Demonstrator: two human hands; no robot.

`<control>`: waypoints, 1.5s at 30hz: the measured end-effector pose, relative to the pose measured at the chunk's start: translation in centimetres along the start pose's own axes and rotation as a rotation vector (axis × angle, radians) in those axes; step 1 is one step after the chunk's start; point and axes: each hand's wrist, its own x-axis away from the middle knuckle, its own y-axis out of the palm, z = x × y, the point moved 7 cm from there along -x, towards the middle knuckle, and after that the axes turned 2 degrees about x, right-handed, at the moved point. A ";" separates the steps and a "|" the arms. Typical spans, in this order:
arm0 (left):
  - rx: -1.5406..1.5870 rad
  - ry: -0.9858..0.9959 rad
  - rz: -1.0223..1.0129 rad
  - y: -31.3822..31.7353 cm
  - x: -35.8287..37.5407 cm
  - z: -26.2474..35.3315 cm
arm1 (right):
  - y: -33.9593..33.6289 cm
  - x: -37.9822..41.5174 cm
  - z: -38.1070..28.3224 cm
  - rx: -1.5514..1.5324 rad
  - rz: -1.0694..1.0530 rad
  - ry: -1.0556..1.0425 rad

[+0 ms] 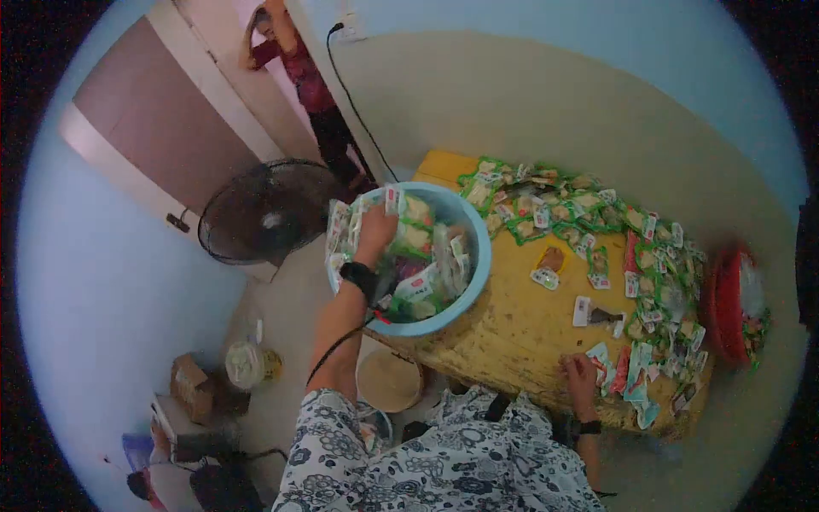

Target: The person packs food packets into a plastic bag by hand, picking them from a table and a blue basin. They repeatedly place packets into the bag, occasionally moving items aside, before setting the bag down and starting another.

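Observation:
My left hand (pixel 378 232), wearing a black wristband, is inside the light blue basin (pixel 483 266). Its fingers are closed on a clear snack packet (pixel 393 201) with a white label, on top of a heap of similar green and clear packets. Parts of those fingers are hidden. At the front edge of the yellow table (pixel 503 328), my right hand (pixel 580 373) is loosely curled, and nothing shows in its fingers. Just right of it lie blue-and-white packets (pixel 636 375) and a red packet (pixel 621 369).
Green snack packets (pixel 589 205) line the table's back and right side. A brown-filled packet (pixel 548 266) and a dark item with a white label (pixel 583 311) lie mid-table. A red basin (pixel 725 307) stands right, a black fan (pixel 271 218) left. Two other people are in view.

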 end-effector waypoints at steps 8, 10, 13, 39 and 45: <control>-0.349 0.229 0.154 -1.0 2.2 5.9 | -0.1 1.2 -2.3 0.130 -0.020 0.145; -0.376 0.236 0.132 -0.8 2.0 5.7 | -0.3 1.4 -2.3 0.172 -0.028 0.074; -0.378 0.206 0.119 -0.7 1.9 6.2 | -1.1 1.7 -1.3 0.226 -0.015 0.032; 0.314 0.462 -0.839 12.1 28.5 19.4 | -0.4 11.3 -2.3 0.572 -0.262 -0.179; 0.245 0.488 -0.888 12.4 28.8 19.3 | 2.4 10.9 -0.9 0.632 -0.463 -0.038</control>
